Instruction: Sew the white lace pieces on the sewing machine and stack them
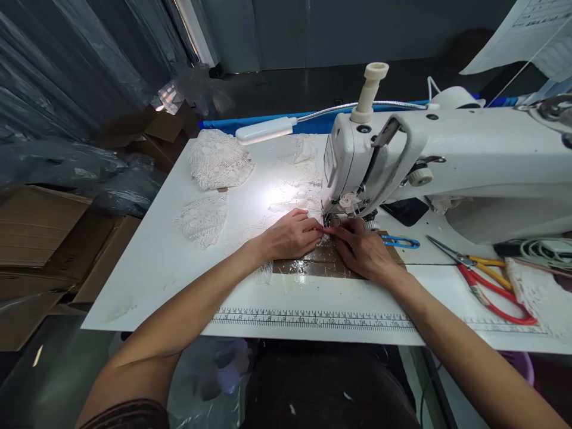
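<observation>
A white sewing machine point(469, 143) stands at the right, its needle area lit by a lamp. White lace point(295, 196) runs along the table up to the presser foot. My left hand point(297, 233) lies just left of the foot, fingers bent and closed on the lace edge. From the other side, my right hand point(364, 247) reaches in with its index finger meeting the left fingertips; it pinches the lace, mostly hidden by the fingers. Brown tape point(290, 267) covers the bed beneath both hands. Blue thread snips point(402, 241) lie beside my right hand.
Bunched lace point(218, 158) and a flat lace piece point(203, 220) lie at the left. Scissors point(487, 277) with red and orange handles rest at the right. A ruler strip point(330, 319) follows the front edge. Cardboard boxes point(44, 226) stand left of the table point(147, 280).
</observation>
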The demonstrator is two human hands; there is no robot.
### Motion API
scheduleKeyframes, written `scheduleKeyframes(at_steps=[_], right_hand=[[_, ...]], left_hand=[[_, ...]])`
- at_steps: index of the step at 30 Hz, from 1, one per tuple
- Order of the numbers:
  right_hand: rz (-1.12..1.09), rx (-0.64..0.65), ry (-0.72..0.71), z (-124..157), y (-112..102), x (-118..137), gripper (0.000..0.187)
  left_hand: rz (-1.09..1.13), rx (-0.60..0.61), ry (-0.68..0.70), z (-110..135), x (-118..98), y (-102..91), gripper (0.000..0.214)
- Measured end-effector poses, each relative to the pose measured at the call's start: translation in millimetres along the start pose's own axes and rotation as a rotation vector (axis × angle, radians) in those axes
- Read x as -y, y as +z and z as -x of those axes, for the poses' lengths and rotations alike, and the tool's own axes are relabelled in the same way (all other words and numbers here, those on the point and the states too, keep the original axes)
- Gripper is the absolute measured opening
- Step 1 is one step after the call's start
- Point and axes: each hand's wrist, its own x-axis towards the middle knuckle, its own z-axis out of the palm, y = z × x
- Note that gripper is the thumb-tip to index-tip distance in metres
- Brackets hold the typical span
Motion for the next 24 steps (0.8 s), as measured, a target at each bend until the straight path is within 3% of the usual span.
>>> scheduleKeyframes(at_steps=[4, 9, 12, 24], right_hand=[[-0.035, 0.009, 0.009, 0.6, -1.3, -0.3, 0.033], [-0.243, 0.000, 0.130, 3.4, -8.4, -0.9, 0.036], [-0.255, -0.023, 0.162, 4.7, -10.2, -0.1, 0.037], [-0.127, 0.004, -0.032, 4.5, -5.3, -2.5, 0.035]], left_hand=[[-0.013, -0.017, -0.005, -0.6, -1.3, 0.1, 0.018], [-0.037, -0.028, 0.015, -0.8, -1.7, -0.7, 0.018], [-0.039, -0.016, 0.023, -0.7, -1.6, -1.1, 0.018], [-0.061, -0.050, 0.034, -1.3, -1.8, -1.0, 0.016]])
